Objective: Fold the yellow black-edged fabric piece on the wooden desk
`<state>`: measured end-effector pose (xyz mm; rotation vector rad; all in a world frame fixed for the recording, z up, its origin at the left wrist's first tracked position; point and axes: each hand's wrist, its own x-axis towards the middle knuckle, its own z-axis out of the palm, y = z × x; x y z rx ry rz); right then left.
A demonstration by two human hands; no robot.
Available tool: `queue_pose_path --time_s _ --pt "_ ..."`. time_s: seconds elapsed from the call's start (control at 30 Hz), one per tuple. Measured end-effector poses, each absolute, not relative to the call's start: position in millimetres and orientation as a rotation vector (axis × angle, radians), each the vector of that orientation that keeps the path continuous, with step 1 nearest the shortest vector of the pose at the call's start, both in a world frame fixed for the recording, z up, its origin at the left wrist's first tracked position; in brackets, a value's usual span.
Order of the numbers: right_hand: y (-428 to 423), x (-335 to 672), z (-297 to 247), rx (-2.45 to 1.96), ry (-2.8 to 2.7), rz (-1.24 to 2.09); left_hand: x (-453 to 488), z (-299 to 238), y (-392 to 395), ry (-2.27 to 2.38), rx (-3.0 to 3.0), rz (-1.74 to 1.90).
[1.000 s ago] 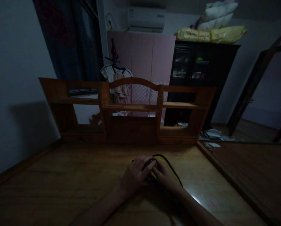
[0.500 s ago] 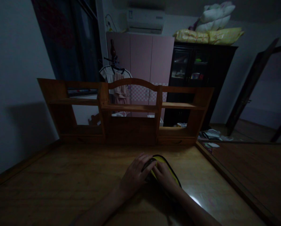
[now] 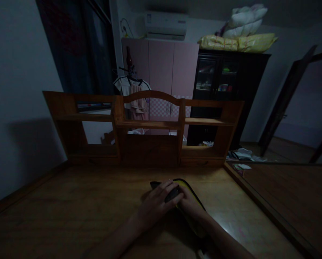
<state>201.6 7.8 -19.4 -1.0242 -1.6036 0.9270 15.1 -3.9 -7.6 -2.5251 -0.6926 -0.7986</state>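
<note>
A yellow case with a black edge (image 3: 191,190) lies on the wooden table, partly under my right hand. My right hand (image 3: 190,205) has its fingers curled at the case's near side, close against my left fingers. My left hand (image 3: 157,201) is wrapped round a dark, smooth, rounded object (image 3: 172,194). A dark pointed part (image 3: 155,184) sticks out beyond the left knuckles; whether it belongs to the same object I cannot tell. Dim light and the fingers hide most of what lies between the hands.
Across the back of the table (image 3: 69,201) stands a wooden shelf unit (image 3: 150,125) with open compartments and small drawers. A raised rim (image 3: 260,201) runs along the table's right side. A wall (image 3: 28,144) borders the left. Behind are a pink wardrobe (image 3: 161,68) and a dark cabinet (image 3: 247,82).
The dark object shows more between my left fingers, and a dark pointed part now appears to their left. My right fingers have slid beneath my left fingertips. The case has barely moved.
</note>
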Motion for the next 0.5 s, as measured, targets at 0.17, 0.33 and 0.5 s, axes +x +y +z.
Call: queue_pose_path --time_s 0.17,0.33,0.5 --pt "6 200 -22 -1.013 -1.58 0.85 20 -2 -4 -0.734 -2.547 -0.809" --pt "9 201 -26 -0.995 -1.636 0.673 24 -3 -2 -0.802 -2.566 -0.873" --pt "13 210 -21 -0.953 -1.751 0.499 26 -5 -1 -0.807 -2.613 -0.904"
